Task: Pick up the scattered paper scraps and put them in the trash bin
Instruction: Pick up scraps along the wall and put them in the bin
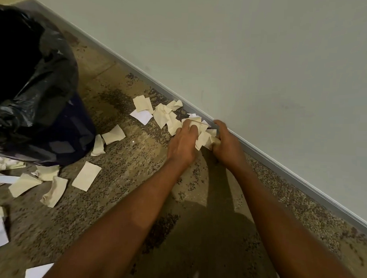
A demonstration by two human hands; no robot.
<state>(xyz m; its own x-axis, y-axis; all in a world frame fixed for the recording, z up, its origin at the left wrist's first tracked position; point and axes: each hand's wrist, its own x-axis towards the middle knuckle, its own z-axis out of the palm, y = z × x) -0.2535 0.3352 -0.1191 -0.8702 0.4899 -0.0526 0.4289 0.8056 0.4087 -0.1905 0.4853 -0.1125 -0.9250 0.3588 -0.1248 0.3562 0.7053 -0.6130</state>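
Both forearms run up from the bottom edge of the frame and meet near the centre, so I read this as a two-handed gather low against the floor (136,153). At the far left stands the trash bin (74,131). Its black liner (45,75) is draped over the rim and its mouth is open, near enough that a load could be swung across to it. Loose paper scraps (86,176) lie around its foot in the lower left. A second cluster (164,115) sits just left of the hands, not yet collected.

At centre, the left hand (181,144) lies palm down, its fingers (187,127) curled over the top of a crumpled bunch (201,129). The right hand (226,142) grips the same bunch from the other side, knuckles close to the skirting (261,154) at the foot of the wall (264,69). The paper here lies tight along that edge, which I take to be why it is squeezed between two hands rather than pinched up piece by piece. Both wrists are bent down, arms nearly straight.
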